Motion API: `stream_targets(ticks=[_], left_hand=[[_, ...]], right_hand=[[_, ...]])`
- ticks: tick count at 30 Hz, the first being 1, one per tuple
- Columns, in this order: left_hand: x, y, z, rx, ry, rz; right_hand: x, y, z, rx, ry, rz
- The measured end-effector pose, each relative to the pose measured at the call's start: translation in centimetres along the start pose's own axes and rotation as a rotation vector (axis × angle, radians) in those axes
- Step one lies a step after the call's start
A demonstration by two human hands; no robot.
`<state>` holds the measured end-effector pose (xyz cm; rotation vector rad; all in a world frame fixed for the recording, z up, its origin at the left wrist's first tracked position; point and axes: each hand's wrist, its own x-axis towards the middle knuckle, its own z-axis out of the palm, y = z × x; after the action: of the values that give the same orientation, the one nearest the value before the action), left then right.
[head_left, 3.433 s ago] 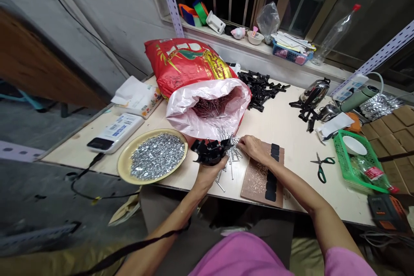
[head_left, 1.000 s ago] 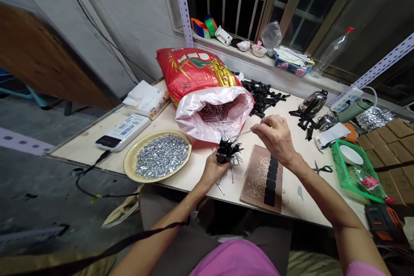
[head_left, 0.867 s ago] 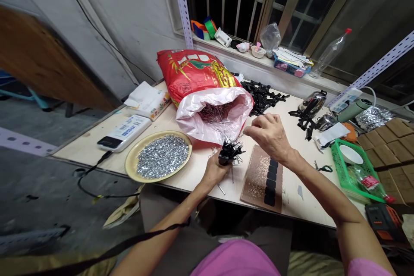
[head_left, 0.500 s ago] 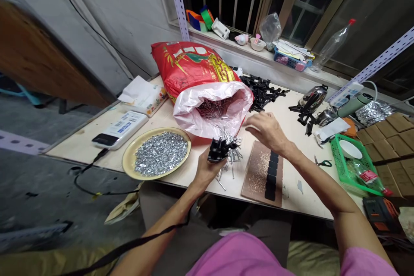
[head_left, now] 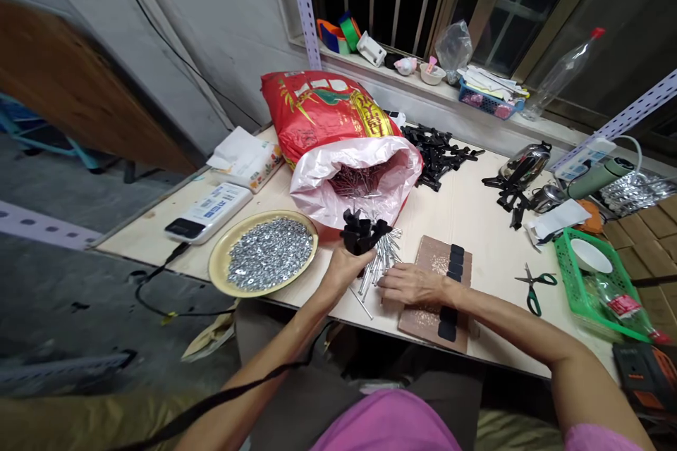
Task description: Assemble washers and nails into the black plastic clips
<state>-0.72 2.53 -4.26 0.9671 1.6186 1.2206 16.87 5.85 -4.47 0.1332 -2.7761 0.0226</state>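
Black parts (head_left: 362,234), angular and pronged, cluster in the left hand (head_left: 343,272).

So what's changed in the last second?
The right hand has come down toward the body, beside the loose metal pins; the pin it pinched then no longer shows. The left hand still holds black parts; the red bag and yellow dish stay put.

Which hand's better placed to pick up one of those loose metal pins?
Likely your right hand: it's down beside the loose metal pins, while your left hand is occupied, gripping black plastic clips.
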Motion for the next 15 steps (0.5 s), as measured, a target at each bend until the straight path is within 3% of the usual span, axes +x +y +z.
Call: stream_targets(ticks=[2, 4, 6, 8, 10, 15], left_hand=[[0.3, -0.5, -0.3, 0.049, 0.02, 0.019], [0.4, -1.0, -0.2, 0.094, 0.024, 0.049], [0.2, -1.4, 0.3, 0.116, -0.003, 0.055], [-0.1, -1.4, 1.0, 0.128, -0.034, 0.054], [-0.4, -1.2, 1.5, 0.136, -0.054, 0.073], [-1.1, -0.1, 2.0, 0.142, -0.126, 0.109]], right_hand=[[0.0, -0.5, -1.3, 0.132, 0.319, 0.221], [0.6, -1.0, -3.0, 0.262, 0.621, 0.548], [1.7, -1.1, -4.9, 0.395, 0.815, 0.813], [2.8, -1.0, -6.3, 0.538, 0.9, 0.923], [3.7, -0.8, -7.0, 0.65, 0.92, 0.924], [4.4, -0.6, -6.3, 0.744, 0.918, 0.923]])
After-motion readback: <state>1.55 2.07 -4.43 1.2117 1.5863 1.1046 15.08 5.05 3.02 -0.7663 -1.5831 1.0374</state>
